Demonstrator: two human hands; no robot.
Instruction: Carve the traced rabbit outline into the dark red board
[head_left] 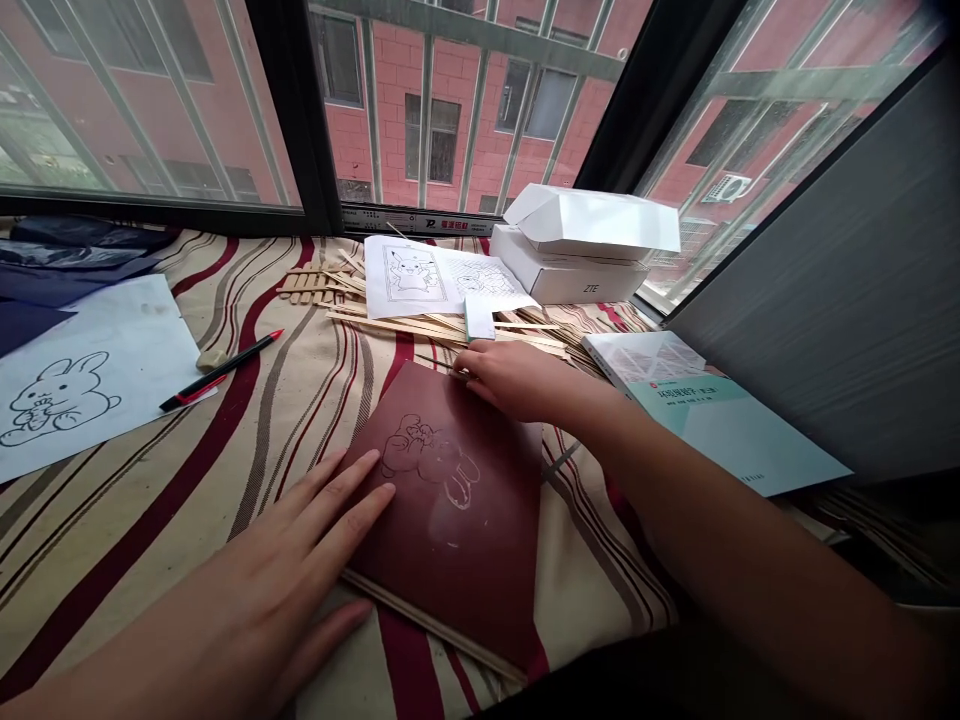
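A maroon-covered book (480,580) lies flat on the striped cloth, with pale page edges along its near side. Its cover bears a rabbit line drawing (431,455), feet toward the far left and pale-lined ears toward the near right. My left hand (307,550) rests with fingers spread, its fingertips on the book's left part. At the far edge of the book, my right hand (499,375) has its fingers closed around a thin, dark rod (433,362) that sticks out to the left. The fingers hide most of that rod.
A rabbit drawing on paper (142,350) lies left, beside a black-and-red pen (225,370) and a small beige lump (212,360). Beyond are wooden sticks (390,322), printed sheets (409,280) and white boxes (577,262). A teal-and-white book (720,420) lies right, below the windows.
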